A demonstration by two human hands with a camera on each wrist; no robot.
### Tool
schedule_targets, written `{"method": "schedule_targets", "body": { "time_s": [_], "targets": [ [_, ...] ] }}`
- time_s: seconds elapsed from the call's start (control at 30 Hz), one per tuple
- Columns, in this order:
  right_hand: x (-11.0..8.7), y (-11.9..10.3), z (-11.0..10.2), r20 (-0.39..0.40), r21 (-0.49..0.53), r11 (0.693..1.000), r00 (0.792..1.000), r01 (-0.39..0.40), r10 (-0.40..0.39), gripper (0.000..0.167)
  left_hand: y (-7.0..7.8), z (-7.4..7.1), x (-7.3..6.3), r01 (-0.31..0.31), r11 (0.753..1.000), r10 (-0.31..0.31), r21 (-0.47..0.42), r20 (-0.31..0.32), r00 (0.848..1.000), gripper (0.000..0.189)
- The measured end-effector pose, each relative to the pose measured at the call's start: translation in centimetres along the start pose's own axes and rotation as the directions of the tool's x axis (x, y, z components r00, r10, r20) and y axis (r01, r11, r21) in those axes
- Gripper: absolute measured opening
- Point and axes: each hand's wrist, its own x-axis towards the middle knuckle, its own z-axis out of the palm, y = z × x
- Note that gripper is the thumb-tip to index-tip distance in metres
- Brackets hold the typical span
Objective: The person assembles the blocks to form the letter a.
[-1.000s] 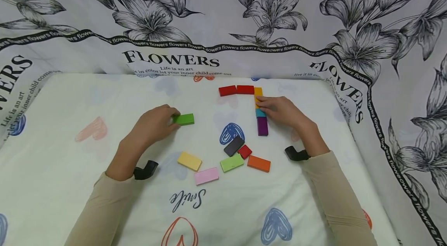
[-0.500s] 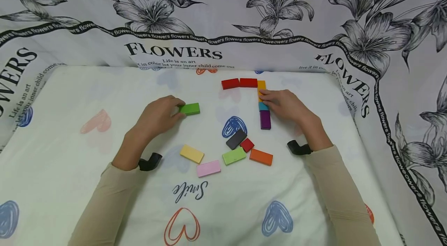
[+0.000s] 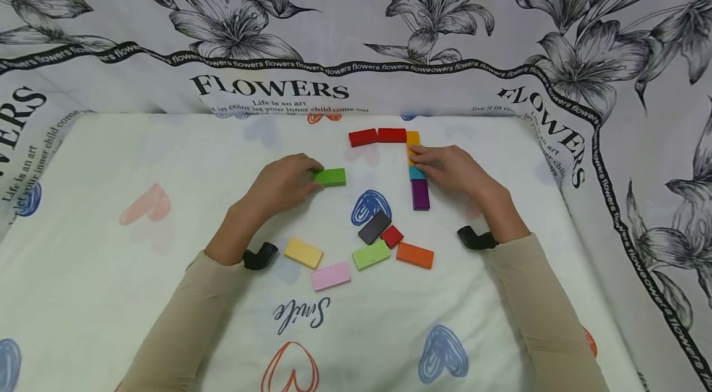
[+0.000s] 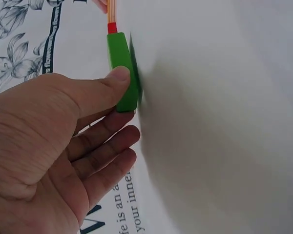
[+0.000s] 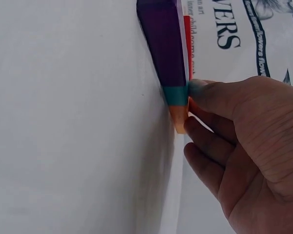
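My left hand (image 3: 286,182) pinches a green rectangular block (image 3: 331,177) at its left end, thumb on the near side. In the left wrist view that green block (image 4: 121,63) stands close over the cloth, the ring and little fingers loose below it. Fingertips of my right hand (image 3: 452,170) touch the right side of a column of blocks: yellow-orange (image 3: 413,140), teal (image 3: 416,174) and purple (image 3: 420,195). Two red blocks (image 3: 392,135) extend left from its top end. The right wrist view has the thumb beside the teal block (image 5: 176,95), fingers relaxed along the edge.
Nearer the front lie loose blocks: dark grey (image 3: 374,227), small red (image 3: 392,237), light green (image 3: 371,255), orange (image 3: 415,255), pale yellow (image 3: 303,253) and pink (image 3: 330,277). A white heart-print cloth (image 3: 167,305) covers the table. Behind it hangs a flower-print cloth (image 3: 345,8).
My left hand has carried the green block to the right, nearer the red blocks and the column. The right hand stays at the column; the view has shifted slightly.
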Motion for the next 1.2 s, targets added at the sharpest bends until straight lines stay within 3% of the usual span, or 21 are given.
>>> {"method": "schedule_targets", "body": {
  "time_s": [0.63,0.97,1.2],
  "targets": [
    [-0.3,0.4,0.1,-0.01,0.065,0.998,1.0,0.022,-0.022,0.041,5.2,1.5,4.2,-0.113,0.993,0.111,0.024,0.075,0.991,0.037],
    [-0.2,0.4,0.2,-0.005,0.05,0.999,1.0,0.014,-0.014,0.042,7.8,3.5,6.5,-0.129,0.98,0.107,0.152,0.143,0.984,0.039],
    [-0.3,0.2,0.2,-0.014,0.048,0.999,1.0,0.025,-0.024,0.042,9.0,3.6,7.4,-0.126,0.981,0.105,0.149,0.14,0.985,0.039]
  ]
}}
